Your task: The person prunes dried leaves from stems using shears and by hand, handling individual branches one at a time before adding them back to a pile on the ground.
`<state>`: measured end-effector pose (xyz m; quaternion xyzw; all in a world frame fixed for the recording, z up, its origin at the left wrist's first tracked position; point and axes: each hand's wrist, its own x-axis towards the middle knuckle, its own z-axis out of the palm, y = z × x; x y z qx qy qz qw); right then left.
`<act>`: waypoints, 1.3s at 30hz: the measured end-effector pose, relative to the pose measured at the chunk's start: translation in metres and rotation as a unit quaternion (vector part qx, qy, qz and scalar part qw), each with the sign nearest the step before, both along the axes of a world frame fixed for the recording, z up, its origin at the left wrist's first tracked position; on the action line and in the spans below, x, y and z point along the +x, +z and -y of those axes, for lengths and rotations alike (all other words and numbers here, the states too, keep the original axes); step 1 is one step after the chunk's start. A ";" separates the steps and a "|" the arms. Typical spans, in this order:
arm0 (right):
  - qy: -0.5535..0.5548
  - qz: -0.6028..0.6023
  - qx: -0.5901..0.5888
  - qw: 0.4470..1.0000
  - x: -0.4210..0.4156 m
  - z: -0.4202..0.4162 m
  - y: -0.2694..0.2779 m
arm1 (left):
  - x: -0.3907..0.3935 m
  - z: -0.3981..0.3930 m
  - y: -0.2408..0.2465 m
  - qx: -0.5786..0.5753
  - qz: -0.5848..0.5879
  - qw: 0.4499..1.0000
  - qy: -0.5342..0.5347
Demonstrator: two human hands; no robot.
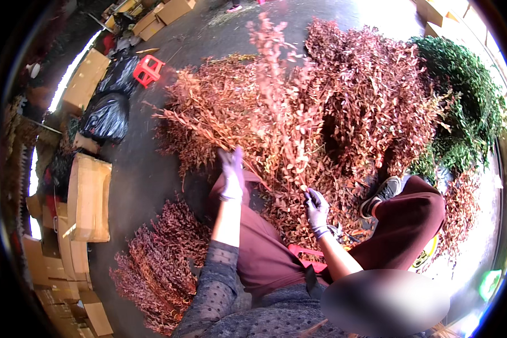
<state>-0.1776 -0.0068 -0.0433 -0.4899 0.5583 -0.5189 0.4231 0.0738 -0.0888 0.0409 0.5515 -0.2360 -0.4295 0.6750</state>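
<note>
My right hand (317, 210), in a pale purple glove, pinches the lower end of a tall leafy branch (281, 105). The branch has reddish-pink leaves, and its upper part is motion-blurred. My left hand (231, 175), gloved alike and also blurred, is raised above my thigh with fingers apart. Close by it, a thinner orange-brown branch (194, 124) slants across; whether they touch is unclear. Before me spreads a large heap of dried reddish-brown leafy branches (363, 80). Loose leafy pieces (279, 211) lie between my legs.
Bundled reddish branches (164, 262) lie at my left. Green foliage (458, 97) stands at the far right. A red plastic stool (148, 70), black plastic bags (107, 116) and cardboard boxes (89, 198) line the left side. A metal tool (336, 231) lies near my right wrist.
</note>
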 end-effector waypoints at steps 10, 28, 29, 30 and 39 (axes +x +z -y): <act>0.028 -0.036 -0.022 0.999 -0.003 0.004 0.020 | -0.042 -0.019 0.001 -0.043 -0.096 0.984 -0.141; 0.138 -0.338 -0.032 0.931 -0.013 0.001 -0.023 | -0.081 -0.049 -0.008 -0.067 0.133 0.985 -0.083; 0.156 -0.379 -0.014 0.912 -0.024 -0.003 -0.046 | -0.083 -0.045 -0.010 -0.071 0.077 0.993 -0.050; 0.168 -0.369 0.078 0.911 -0.036 -0.009 -0.068 | -0.083 -0.037 -0.007 -0.081 0.026 0.996 -0.019; 0.170 -0.350 0.306 0.869 -0.039 0.013 -0.064 | -0.046 -0.044 0.117 -0.029 0.024 0.998 -0.041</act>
